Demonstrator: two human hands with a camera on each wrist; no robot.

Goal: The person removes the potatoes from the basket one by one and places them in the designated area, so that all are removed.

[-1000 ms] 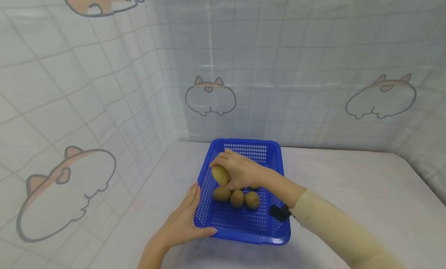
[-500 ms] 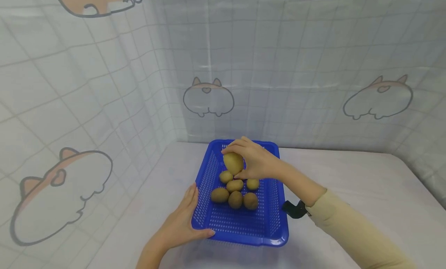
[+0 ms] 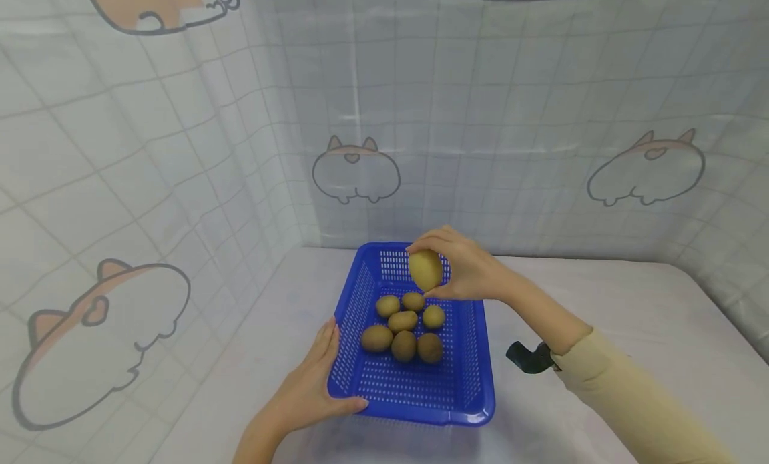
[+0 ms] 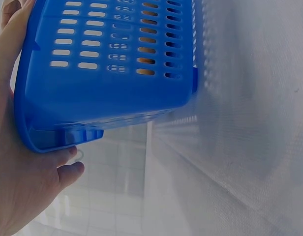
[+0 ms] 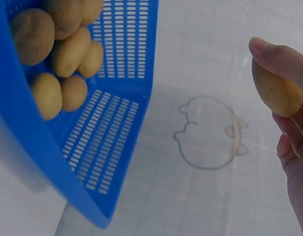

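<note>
My right hand [image 3: 471, 265] holds a yellow potato [image 3: 424, 270] between thumb and fingers, raised over the back right part of a blue plastic basket [image 3: 414, 410]. In the right wrist view this potato [image 5: 277, 91] is apart from the basket. Several potatoes [image 3: 402, 322] lie grouped in the middle of the basket, some brownish, some yellower. My left hand [image 3: 306, 377] rests at the basket's front left corner, thumb along the front rim and straight fingers against the left side. The left wrist view shows the basket's slotted wall [image 4: 107, 88] from outside, with the left hand [image 4: 23, 182] at its rim.
The basket stands on a white-covered table [image 3: 565, 304]. A pale checked curtain [image 3: 510, 103] with cartoon animal prints hangs behind and on both sides. A black strap piece [image 3: 530, 357] sticks out at the right sleeve [image 3: 631, 390].
My right hand has lifted the potato from the basket's left side up and to the right, uncovering the potatoes beneath. The left hand has stayed at the corner.
</note>
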